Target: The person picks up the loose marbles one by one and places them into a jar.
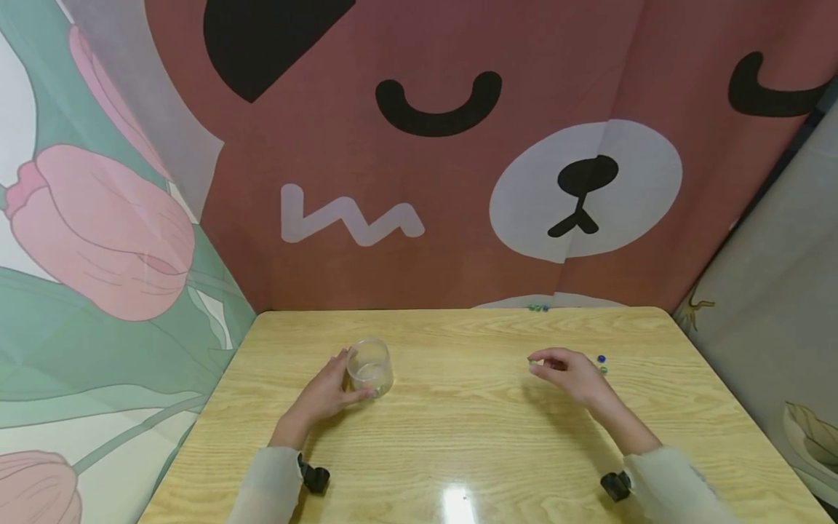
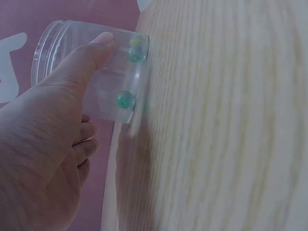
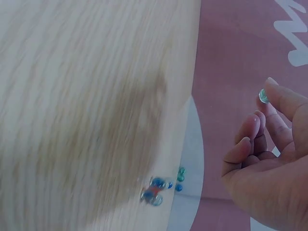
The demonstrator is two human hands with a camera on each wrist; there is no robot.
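A clear plastic jar (image 1: 370, 367) without a lid stands upright on the left part of the table. My left hand (image 1: 327, 393) grips its side, the thumb lying along the wall in the left wrist view. Inside at the bottom lie a few marbles, among them a green marble (image 2: 126, 99). My right hand (image 1: 571, 375) is raised over the table at the right and pinches a pale green marble (image 3: 263, 96) between thumb and index finger. Its other fingers are curled loosely.
Beside the right hand lie a dark blue marble (image 1: 601, 359) and a greenish marble (image 1: 604, 370). Several green and blue marbles (image 1: 538, 308) sit at the table's far edge. The wooden table (image 1: 452, 422) meets a printed bear curtain (image 1: 452, 269) at the back.
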